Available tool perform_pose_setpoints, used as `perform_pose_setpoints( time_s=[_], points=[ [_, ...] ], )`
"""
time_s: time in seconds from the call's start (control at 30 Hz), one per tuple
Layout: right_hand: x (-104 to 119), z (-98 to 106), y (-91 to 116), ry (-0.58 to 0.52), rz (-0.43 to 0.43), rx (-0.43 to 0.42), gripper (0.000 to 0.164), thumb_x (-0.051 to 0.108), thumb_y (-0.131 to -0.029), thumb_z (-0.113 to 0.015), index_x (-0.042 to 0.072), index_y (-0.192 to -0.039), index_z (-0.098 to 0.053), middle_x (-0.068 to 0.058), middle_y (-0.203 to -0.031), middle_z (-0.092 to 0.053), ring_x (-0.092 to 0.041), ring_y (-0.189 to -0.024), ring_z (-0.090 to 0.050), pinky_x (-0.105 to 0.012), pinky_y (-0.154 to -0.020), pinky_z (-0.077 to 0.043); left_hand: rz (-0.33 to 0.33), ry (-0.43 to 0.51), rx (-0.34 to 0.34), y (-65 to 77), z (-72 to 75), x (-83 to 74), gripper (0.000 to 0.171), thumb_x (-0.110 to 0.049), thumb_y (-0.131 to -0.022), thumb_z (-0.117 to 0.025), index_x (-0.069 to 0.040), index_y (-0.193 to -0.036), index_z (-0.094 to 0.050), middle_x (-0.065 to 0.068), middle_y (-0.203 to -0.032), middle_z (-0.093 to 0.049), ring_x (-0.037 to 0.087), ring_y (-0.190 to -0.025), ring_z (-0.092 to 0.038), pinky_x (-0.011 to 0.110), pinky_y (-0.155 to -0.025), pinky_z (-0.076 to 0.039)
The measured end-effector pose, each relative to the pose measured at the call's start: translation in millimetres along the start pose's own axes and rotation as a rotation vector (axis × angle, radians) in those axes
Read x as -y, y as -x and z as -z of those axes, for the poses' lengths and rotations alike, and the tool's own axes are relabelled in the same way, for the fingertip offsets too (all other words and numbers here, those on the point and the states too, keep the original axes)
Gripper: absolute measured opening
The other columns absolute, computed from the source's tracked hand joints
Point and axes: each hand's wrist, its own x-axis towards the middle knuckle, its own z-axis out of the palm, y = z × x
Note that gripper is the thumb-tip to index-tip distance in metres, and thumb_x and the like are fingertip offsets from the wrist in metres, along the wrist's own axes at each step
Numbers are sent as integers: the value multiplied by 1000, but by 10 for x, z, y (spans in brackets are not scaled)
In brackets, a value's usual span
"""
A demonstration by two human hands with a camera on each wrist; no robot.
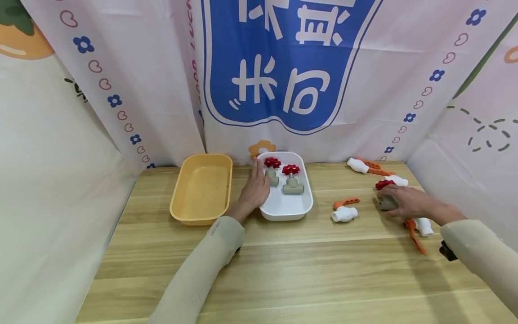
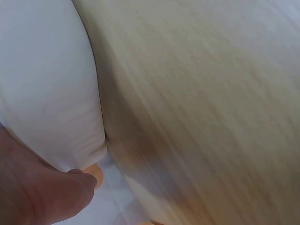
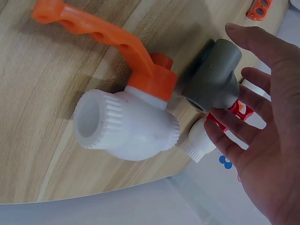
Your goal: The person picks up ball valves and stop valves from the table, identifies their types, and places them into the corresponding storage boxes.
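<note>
My left hand (image 1: 256,186) lies along the left wall of the white tray (image 1: 283,211), fingers straight and touching it. Two grey valves with red wheel handles sit in the tray: one grey valve (image 1: 293,186) at right, another grey valve (image 1: 273,178) partly behind it. Over at the right, my right hand (image 1: 400,200) reaches round a third grey valve (image 3: 213,75) with a red handle, its fingers spread loosely at the body and handle. In the right wrist view the thumb stands apart from the valve. A white ball valve (image 3: 131,124) with an orange lever lies close by.
A yellow tray (image 1: 202,218) stands left of the white one. More white valves with orange levers lie on the table: a white valve (image 1: 345,214) left of the right hand, another white valve (image 1: 358,165) behind it. A printed cloth (image 1: 162,81) hangs along the back.
</note>
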Motion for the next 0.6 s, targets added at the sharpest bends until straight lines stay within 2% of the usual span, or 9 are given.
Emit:
perform_pose_setpoints(
  time_s=[0.2,0.43,0.6],
  points=[
    [-35,-84,-46,-31,47,-24,58,25,-81,-93,1,-129,-70,-23,-132,-68,-33,-109,-66,-52,-88,-57,6,-3,5,2,-8,7,68,-31,-115,-26,-7,-169,8,6,-178,17,24,-165,-5,44,-133,-16],
    [-85,-146,-80,-19,97,-36,50,19,-80,-91,2,-123,-73,-23,-131,-68,-36,-112,-67,-54,-91,-57,13,-2,4,7,-14,-5,69,-32,-115,-27,-8,-169,8,5,-178,17,25,-165,-6,44,-132,-17],
    [-117,-161,-101,-30,100,-38,48,6,-75,-90,0,-120,-75,-25,-131,-67,-42,-115,-66,-58,-93,-56,19,9,4,7,-1,-10,69,-32,-115,-27,-8,-170,8,4,-178,18,26,-164,-9,45,-132,-20]
  ],
)
